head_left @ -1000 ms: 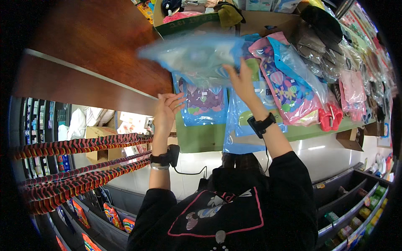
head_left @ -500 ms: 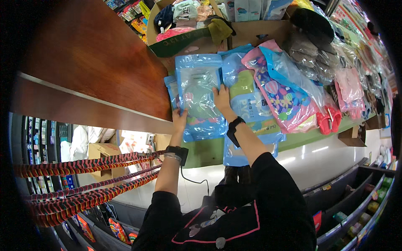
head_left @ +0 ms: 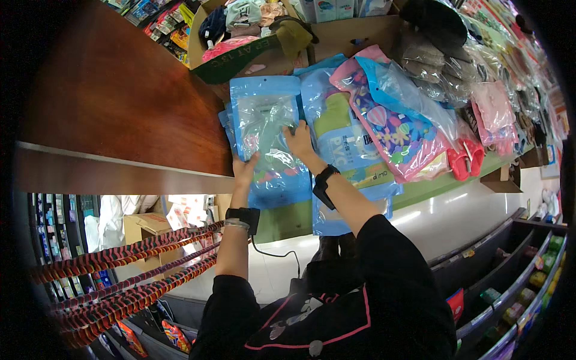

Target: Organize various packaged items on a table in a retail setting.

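Note:
A blue-edged clear plastic pouch [head_left: 267, 129] lies at the left of the green tabletop, with something pale green and pink showing through. My left hand [head_left: 245, 168] grips its left edge, thumb on top. On the opposite edge, my right hand [head_left: 299, 141] holds the pouch with bent fingers. Another blue package [head_left: 227, 125] peeks out from under its left side. Just right of my right hand lies a blue hot water bag package [head_left: 354, 144] with a green item inside. A pink-edged patterned pouch [head_left: 393, 129] overlaps that package.
A brown wooden panel [head_left: 126, 102] rises at the left. Cardboard boxes with cloth goods [head_left: 245, 18] stand behind. Bagged grey items [head_left: 429, 69] and red slippers [head_left: 467, 161] lie to the right. Braided cords [head_left: 132, 252] stretch across the lower left; dark bins [head_left: 498, 276] stand lower right.
The view has shifted slightly, so the tabletop things sit further left in it. Both hands stay on the clear pouch, and its plastic front creases differently.

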The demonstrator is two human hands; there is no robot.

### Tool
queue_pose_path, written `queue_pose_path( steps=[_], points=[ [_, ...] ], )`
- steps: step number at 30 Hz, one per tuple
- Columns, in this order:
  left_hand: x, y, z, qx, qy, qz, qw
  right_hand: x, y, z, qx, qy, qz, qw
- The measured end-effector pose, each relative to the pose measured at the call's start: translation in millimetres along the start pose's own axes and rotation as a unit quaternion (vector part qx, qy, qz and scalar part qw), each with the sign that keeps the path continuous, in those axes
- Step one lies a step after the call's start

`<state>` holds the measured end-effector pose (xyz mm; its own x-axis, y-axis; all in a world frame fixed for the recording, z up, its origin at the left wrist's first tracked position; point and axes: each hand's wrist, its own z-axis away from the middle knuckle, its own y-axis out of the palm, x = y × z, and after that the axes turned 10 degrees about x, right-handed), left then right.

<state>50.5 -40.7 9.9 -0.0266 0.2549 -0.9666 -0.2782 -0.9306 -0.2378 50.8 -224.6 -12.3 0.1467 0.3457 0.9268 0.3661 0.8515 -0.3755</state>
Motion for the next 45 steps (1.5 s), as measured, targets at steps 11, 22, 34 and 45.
queue_pose_path(
  steps=[11, 22, 34, 45],
  points=[
    [33.3, -9.6, -17.3, -0.154, -0.069, -0.333, 0.928, 6.8, -28.1, 3.7, 0.204, 0.182, -0.013, 0.962],
    [12.5, -12.3, 46.5, -0.085, -0.112, -0.072, 0.987, 37.4, -59.2, 29.9, 0.351, 0.184, -0.105, 0.912],
    [-1.2, 15.1, 217.6, 0.138, -0.232, -0.029, 0.962, -22.0, -142.8, 177.3, 0.428, 0.13, -0.102, 0.888],
    [-0.3, 25.8, 226.5, 0.068, -0.24, 0.114, 0.962, -25.5, -143.0, 188.2, 0.226, -0.023, 0.058, 0.972]
  ],
)
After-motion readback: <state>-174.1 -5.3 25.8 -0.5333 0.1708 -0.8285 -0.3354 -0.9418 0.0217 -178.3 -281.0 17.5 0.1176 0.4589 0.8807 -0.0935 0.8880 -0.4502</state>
